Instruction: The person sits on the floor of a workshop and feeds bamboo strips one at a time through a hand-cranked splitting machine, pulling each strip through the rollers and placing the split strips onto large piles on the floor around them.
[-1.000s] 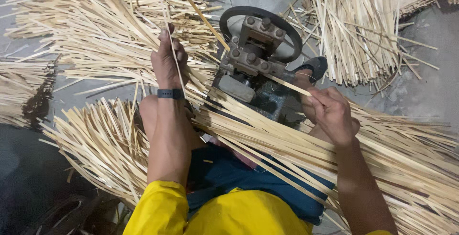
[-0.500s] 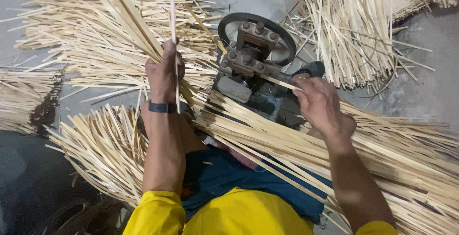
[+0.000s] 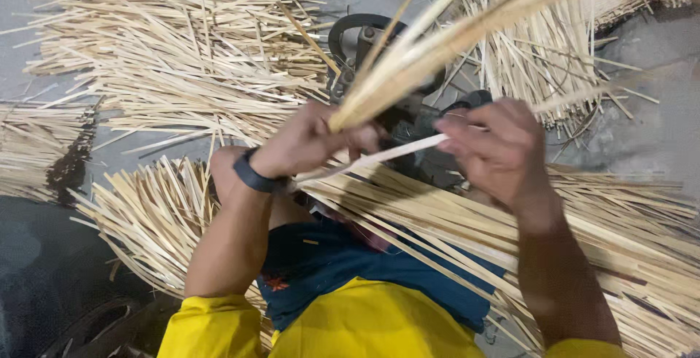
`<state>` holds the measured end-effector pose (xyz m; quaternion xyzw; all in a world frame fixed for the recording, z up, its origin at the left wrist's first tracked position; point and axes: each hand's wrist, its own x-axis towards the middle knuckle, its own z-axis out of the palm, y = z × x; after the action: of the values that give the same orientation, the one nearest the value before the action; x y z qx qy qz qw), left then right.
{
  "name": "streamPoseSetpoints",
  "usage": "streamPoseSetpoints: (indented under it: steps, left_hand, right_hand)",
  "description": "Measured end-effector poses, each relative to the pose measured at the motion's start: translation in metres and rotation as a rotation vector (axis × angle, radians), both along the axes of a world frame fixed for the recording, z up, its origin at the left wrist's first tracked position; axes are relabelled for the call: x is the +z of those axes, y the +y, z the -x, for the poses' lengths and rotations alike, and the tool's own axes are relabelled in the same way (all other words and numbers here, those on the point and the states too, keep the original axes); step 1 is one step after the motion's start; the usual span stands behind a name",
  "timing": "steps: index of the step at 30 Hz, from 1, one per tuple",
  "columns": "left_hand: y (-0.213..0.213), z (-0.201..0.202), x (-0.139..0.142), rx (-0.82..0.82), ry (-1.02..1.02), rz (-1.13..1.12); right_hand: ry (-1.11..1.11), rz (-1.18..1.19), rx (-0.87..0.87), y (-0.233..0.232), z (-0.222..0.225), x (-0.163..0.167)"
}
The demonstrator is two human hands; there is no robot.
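While the left hand [image 3: 310, 139] is closed in a fist around the lower end of a bunch of pale bamboo strips [image 3: 467, 33], the bunch rises up and to the right, fanning out blurred toward the top edge of the view. A dark band [image 3: 255, 177] circles that wrist. Just to the right, the right hand [image 3: 496, 146] has its fingers curled in and pinches a single flat strip [image 3: 379, 157], which runs down to the left and passes under the left hand. Both hands hover close together, a little apart, above a small dark metal machine [image 3: 419, 143] with a black wheel [image 3: 364, 26] at its far side; the hands and the bunch hide most of it. Long strips lie in a thick layer [image 3: 583, 234] across the person's lap, slanting down to the right over blue cloth [image 3: 343, 263]. More strips lie in loose heaps on the grey floor [image 3: 649, 132]: a big heap [image 3: 189, 52] at upper left, another [image 3: 539, 59] at upper right, and a fan [image 3: 149, 212] beside the left forearm. Yellow sleeves [image 3: 211, 325] show at the bottom.
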<state>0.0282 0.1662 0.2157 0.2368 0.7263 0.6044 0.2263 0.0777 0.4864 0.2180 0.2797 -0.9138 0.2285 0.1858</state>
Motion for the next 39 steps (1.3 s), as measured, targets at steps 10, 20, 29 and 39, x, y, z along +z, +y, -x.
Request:
streamPoseSetpoints:
  steps: [10,20,29,39]
  left_hand:
    - [-0.09,0.052,-0.018,0.783,-0.002,-0.707]
    - [-0.048,0.091,-0.145,1.012,-0.296,-0.278]
    - [-0.026,0.092,-0.147,0.91,-0.353,-0.476]
    - [-0.046,0.098,-0.156,0.983,-0.337,-0.574]
  right_hand:
    - [-0.241,0.095,-0.464,0.1,-0.037,-0.111]
    - [-0.317,0.182,-0.385,0.021,0.005,-0.12]
    - [-0.496,0.163,-0.42,0.045,-0.005,-0.135]
    - [-1.015,0.169,-0.316,0.058,-0.052,-0.17]
